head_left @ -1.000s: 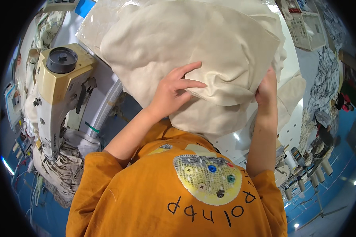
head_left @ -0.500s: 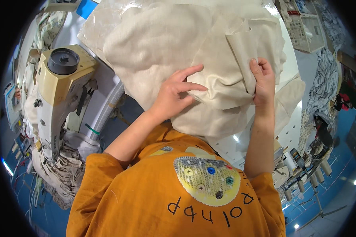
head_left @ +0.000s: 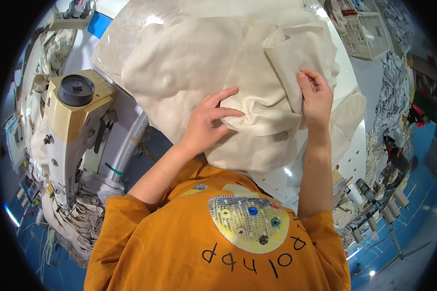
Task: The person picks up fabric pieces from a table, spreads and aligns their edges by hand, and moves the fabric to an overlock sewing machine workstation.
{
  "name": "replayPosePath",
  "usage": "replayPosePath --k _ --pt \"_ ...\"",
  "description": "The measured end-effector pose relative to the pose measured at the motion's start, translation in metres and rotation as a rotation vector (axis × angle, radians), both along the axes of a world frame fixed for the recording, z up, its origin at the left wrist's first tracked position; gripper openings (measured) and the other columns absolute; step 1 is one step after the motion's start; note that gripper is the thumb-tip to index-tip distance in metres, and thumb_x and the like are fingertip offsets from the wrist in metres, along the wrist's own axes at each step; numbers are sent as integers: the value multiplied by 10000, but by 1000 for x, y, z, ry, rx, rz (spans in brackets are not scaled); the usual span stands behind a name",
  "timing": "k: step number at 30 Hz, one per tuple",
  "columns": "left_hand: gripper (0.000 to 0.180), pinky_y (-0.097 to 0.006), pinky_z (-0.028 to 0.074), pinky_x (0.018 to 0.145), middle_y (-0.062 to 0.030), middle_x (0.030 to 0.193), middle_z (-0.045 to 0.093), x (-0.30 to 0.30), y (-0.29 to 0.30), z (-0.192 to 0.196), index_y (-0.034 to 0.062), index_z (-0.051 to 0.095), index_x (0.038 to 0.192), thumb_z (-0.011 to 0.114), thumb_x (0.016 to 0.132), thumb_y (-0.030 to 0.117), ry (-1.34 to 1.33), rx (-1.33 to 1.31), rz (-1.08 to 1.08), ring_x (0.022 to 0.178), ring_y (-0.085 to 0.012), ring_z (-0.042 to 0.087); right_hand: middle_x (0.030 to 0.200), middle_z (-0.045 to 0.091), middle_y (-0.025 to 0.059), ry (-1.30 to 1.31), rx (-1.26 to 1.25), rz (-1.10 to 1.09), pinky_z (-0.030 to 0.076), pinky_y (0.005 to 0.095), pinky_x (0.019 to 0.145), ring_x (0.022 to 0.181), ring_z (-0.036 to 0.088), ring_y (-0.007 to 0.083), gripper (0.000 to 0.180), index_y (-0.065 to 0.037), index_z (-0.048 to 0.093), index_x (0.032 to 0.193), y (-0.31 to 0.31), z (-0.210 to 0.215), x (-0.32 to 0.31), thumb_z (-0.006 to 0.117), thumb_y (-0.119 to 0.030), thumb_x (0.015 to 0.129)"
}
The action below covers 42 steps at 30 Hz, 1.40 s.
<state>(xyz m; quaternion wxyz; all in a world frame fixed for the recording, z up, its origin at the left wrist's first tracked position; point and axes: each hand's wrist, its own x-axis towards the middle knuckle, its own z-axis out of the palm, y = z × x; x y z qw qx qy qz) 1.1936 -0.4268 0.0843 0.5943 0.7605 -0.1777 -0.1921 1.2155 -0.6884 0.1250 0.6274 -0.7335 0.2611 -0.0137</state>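
A large cream fabric (head_left: 179, 58) lies in soft, wavy layers in front of me. My left hand (head_left: 206, 120) rests on its near part, index and middle fingers stretched and spread, the thumb by a raised cloth edge. Between the hands the cloth puckers into small folds (head_left: 260, 112). At the right, my right hand (head_left: 317, 99) pinches the side of an upright fold (head_left: 284, 65) between thumb and bent fingers. The exact grip under the right fingers is partly hidden.
A beige and white sewing machine (head_left: 70, 126) with a black handwheel stands at the left, beside bunched cloth (head_left: 77, 223). Clear plastic (head_left: 109, 46) lies under the fabric's far left. A white plastic basket (head_left: 366, 36) is at the far right, with thread cones (head_left: 400, 198) lower right.
The view has shifted slightly, so fabric and hands sit a little further left in the picture. Both hands keep nearly the same pose on the cloth.
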Motion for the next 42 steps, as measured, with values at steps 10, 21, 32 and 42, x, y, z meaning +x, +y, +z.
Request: replayPosePath --k 10,21,32,42 --pt "436 -321 472 826 -61 1357 567 -3 -1 0 161 757 967 631 626 -79 -39 -8 16 1005 -252 550 970 576 50 -452 -1017 -313 452 270 746 829 516 124 176 12 675 1081 -8 21 -16 604 -78 948" --pt "332 -355 464 841 -31 1269 623 -4 -1 1 138 733 883 639 614 -32 -159 -6 -1 1021 -268 547 1028 598 47 -135 -372 -304 469 261 816 895 534 118 360 29 649 1137 -19 -4 -5 740 -182 860" --pt "293 -375 439 879 -10 1199 648 -13 11 27 138 674 786 614 562 -40 -260 -58 -134 1047 -313 538 831 581 -41 -15 -369 -279 439 188 703 761 497 44 269 28 653 1070 -38 -1 -22 726 -143 875" --pt "197 -394 493 851 -32 1186 652 10 -28 51 107 675 804 696 651 -14 -399 -69 -48 1066 -310 573 1405 477 141 -204 80 -42 468 241 809 1016 556 94 168 -11 618 979 -48 13 -41 719 -65 856"
